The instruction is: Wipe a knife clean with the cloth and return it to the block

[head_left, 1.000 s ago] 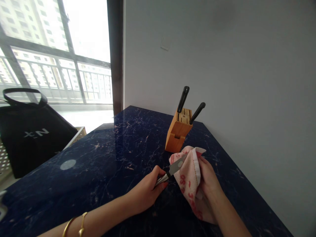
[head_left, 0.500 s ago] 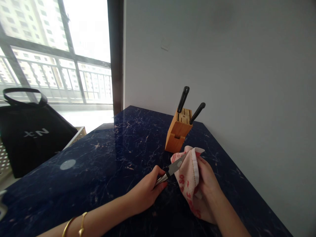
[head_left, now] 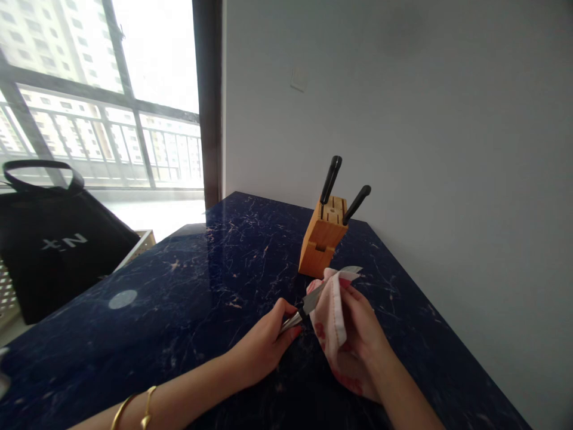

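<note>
My left hand is closed around the handle of a kitchen knife, whose blade points up and to the right. Folded over the middle of that blade is a white and pink cloth with red printing. My right hand grips the cloth around the blade, and the knife's tip sticks out beyond the cloth's top edge. Just past the cloth, a wooden knife block stands on the dark blue marbled table. Two black-handled knives are in it, one upright at the left and one leaning right.
A black bag with white lettering stands at the left beside the table, by a perforated beige basket. A pale round spot marks the tabletop. A grey wall borders the right side, and a bright window is behind left.
My right hand and the cloth have slid a little left along the blade toward the handle. More of the knife's tip now shows past the cloth. My left hand has barely moved.
</note>
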### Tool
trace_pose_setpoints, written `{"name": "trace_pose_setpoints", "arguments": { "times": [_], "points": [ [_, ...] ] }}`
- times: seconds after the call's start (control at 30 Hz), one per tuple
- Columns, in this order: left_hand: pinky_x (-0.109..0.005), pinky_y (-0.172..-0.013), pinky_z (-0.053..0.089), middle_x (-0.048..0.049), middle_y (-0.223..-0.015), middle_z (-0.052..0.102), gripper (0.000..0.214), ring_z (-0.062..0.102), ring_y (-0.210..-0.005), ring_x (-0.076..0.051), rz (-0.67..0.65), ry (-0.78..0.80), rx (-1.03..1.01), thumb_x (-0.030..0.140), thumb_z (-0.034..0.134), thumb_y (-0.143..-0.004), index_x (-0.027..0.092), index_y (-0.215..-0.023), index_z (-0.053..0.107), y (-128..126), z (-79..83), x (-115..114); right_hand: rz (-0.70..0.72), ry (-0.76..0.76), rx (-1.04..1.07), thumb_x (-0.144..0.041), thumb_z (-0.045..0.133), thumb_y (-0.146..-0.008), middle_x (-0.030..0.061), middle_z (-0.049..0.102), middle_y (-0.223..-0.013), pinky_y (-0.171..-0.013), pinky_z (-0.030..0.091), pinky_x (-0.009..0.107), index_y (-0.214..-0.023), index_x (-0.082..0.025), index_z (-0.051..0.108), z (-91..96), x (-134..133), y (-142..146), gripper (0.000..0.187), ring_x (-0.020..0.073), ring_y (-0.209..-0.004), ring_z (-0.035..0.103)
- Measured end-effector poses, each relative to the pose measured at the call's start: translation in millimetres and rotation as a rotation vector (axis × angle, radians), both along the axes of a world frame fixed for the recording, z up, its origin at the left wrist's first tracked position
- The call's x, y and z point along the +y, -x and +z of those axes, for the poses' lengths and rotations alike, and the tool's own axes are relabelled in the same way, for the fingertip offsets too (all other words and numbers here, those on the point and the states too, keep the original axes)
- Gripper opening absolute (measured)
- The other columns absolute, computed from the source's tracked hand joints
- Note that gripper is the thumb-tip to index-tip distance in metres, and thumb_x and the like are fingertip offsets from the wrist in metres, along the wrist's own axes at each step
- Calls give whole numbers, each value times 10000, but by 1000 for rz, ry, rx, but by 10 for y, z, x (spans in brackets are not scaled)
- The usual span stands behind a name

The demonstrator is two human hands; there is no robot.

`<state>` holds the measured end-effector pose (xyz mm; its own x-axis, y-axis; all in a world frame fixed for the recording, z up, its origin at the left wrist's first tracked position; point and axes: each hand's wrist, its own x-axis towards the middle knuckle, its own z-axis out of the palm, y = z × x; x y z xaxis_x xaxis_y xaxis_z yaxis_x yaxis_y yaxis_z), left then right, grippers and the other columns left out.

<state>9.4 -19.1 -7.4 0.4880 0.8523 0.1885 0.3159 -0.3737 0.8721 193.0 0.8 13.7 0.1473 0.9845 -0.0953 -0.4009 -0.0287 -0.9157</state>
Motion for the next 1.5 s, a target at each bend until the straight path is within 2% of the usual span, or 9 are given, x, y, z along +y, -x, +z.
{"name": "trace_pose_setpoints", "arguments": {
  "times": [0.1,0.17,0.3,0.5,0.67,1.0,1.27,1.4,1.5],
  "points": [
    [-240,-698,397,0,-848,569,89,521,-761,-137,7,8,-36,222,421,-838,202,-924,409,-7,-11,17,112,94,25,-336,691,-620,-31,592,-555,-430,382,219,-807,-189,610,-64,-59,144,252,104,-439,509],
    [-245,-712,403,-5,-859,578,85,531,-776,-139,6,13,-57,221,421,-842,201,-924,412,-8,-15,26,123,110,-26,-340,699,-612,-48,553,-504,-400,333,202,-760,-180,609,-101,-89,205,237,80,-398,459],
    [-243,-706,409,2,-860,590,85,539,-767,-135,11,13,-64,215,431,-841,202,-925,422,-2,-26,38,141,55,-139,-373,685,-627,-27,574,-550,-424,337,208,-758,-161,625,-122,-127,271,257,88,-441,481],
    [-242,-697,417,-6,-858,597,96,544,-760,-139,29,14,-56,214,436,-841,196,-935,428,5,-13,33,216,23,-195,-394,666,-652,-10,584,-601,-445,350,200,-810,-154,635,-137,-142,287,289,83,-475,482],
    [-235,-703,414,-7,-868,581,114,533,-761,-135,45,-10,-62,233,420,-854,201,-962,420,10,17,8,217,18,-202,-398,667,-652,-14,577,-620,-453,342,193,-808,-159,630,-137,-151,304,288,81,-496,478],
    [-249,-744,399,-19,-940,562,168,507,-813,-137,-32,-8,-81,273,417,-858,198,-1008,424,11,76,-7,158,-35,-167,-379,634,-691,3,605,-659,-525,392,229,-808,-160,628,-47,-154,285,249,120,-561,525],
    [-205,-546,346,48,-645,506,238,467,-589,-108,-28,80,50,402,322,-886,201,-902,448,25,49,15,100,-108,-165,-378,585,-739,67,649,-947,-732,438,303,-971,-185,606,-28,-104,123,302,214,-844,600],
    [-209,-544,318,49,-649,471,247,437,-586,-105,-14,42,90,399,304,-892,199,-865,446,26,32,23,105,-94,-167,-399,586,-730,71,644,-968,-710,448,302,-988,-191,600,-28,-112,143,331,220,-855,599],
    [-212,-570,322,43,-680,478,236,450,-620,-111,-29,40,98,389,294,-896,200,-883,434,22,28,26,96,-75,-197,-428,610,-697,64,648,-899,-645,448,278,-919,-172,617,-6,-128,189,339,194,-750,601]
  ]
}}
